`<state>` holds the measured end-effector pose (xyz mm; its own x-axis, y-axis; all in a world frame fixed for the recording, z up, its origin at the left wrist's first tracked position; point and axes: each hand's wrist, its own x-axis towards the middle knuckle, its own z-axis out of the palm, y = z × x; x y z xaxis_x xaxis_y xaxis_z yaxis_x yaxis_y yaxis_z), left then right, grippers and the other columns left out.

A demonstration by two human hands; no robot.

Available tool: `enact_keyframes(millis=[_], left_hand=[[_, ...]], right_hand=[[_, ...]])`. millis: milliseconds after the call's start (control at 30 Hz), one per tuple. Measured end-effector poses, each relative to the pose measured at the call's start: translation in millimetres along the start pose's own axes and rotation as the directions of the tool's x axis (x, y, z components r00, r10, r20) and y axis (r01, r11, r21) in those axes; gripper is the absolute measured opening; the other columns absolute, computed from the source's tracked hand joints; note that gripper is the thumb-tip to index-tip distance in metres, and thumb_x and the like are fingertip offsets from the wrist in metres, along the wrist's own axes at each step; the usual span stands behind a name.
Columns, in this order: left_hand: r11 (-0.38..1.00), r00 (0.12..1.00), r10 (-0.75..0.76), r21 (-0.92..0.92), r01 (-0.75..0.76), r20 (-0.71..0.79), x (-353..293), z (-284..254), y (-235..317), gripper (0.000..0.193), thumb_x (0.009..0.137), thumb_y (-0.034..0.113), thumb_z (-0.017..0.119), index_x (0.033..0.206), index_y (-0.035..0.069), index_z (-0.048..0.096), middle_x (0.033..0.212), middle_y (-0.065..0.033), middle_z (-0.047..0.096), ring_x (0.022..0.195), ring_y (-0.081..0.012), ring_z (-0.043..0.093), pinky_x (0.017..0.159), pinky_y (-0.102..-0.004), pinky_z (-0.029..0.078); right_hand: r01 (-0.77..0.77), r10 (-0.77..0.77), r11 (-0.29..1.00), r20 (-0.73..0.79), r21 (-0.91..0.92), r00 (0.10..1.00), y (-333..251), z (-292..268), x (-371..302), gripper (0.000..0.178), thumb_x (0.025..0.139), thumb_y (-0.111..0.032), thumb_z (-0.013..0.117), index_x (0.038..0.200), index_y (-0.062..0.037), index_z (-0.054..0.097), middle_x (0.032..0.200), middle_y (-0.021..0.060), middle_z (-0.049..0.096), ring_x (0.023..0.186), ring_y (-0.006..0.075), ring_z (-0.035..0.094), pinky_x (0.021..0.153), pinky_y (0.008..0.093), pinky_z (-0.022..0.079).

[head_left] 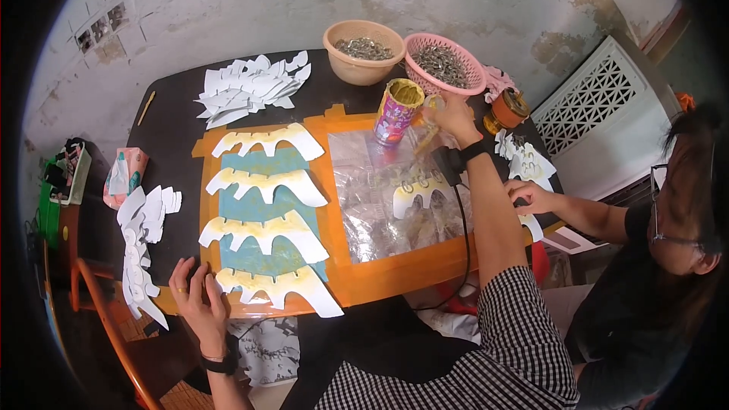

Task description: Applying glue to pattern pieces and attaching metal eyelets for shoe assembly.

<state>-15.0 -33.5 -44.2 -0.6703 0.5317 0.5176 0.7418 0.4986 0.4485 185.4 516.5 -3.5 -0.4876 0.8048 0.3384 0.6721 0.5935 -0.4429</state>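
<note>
My left hand rests at the table's near left edge, fingers apart and empty, beside the nearest white paper cutout. Several such scalloped cutouts lie in a column, their notched edges smeared yellow. Beyond the clear sheet, my right hand is closed on a yellowish brush-like tool, partly hidden by the fingers. Just left of that hand stands a purple can, its rim crusted with yellow paste. Another yellow-smeared cutout with metal rings along its edge lies on the clear sheet.
At the back stand a tan bowl and a pink basket of small metal parts. White cutouts pile up at the far left and near left. A co-worker's hand works at the right edge. A black cable hangs by my right forearm.
</note>
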Motion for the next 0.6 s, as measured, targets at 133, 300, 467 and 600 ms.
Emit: enact_keyframes(millis=[133,300,467,600], left_hand=[[1.000,1.000,-0.007,0.022,0.006,0.017,-2,-2,-2,0.019,0.093,0.006,0.059,0.108,-0.002,0.069,0.126,-0.0161,0.060,0.126,-0.0368,0.052,0.105,-0.0448,0.041],[1.000,1.000,-0.005,0.006,0.005,0.016,-1,1,-1,0.019,0.094,0.007,0.059,0.108,-0.002,0.069,0.126,-0.0161,0.060,0.126,-0.0365,0.052,0.105,-0.0445,0.042],[1.000,1.000,-0.011,-0.006,0.011,-0.005,-2,-1,0,0.019,0.090,0.002,0.060,0.106,-0.003,0.069,0.124,-0.0168,0.060,0.123,-0.0377,0.053,0.103,-0.0451,0.042],[1.000,1.000,-0.007,-0.014,0.007,-0.009,-1,2,-2,0.018,0.090,0.002,0.060,0.106,-0.003,0.069,0.124,-0.0170,0.060,0.123,-0.0378,0.053,0.103,-0.0451,0.042]], right_hand=[[-0.297,0.123,0.788,0.335,0.540,0.934,-25,-24,-7,0.049,0.084,-0.036,0.078,0.116,-0.0002,0.067,0.115,0.0125,0.067,0.101,0.0195,0.066,0.085,0.0335,0.052],[-0.327,0.166,0.568,0.284,0.755,0.944,-20,-29,-6,0.043,0.092,-0.029,0.071,0.124,-0.0007,0.062,0.116,0.0081,0.064,0.103,0.0129,0.063,0.080,0.0286,0.052],[-0.339,0.172,0.592,0.296,0.731,0.939,-39,-41,-12,0.043,0.098,-0.027,0.063,0.130,-0.0011,0.051,0.114,0.0075,0.060,0.100,0.0174,0.063,0.085,0.0324,0.055],[-0.155,0.061,0.430,0.143,0.889,0.988,-47,-50,-9,0.062,0.089,-0.024,0.074,0.139,0.0003,0.046,0.126,0.0112,0.058,0.110,0.0186,0.061,0.090,0.0316,0.051]])
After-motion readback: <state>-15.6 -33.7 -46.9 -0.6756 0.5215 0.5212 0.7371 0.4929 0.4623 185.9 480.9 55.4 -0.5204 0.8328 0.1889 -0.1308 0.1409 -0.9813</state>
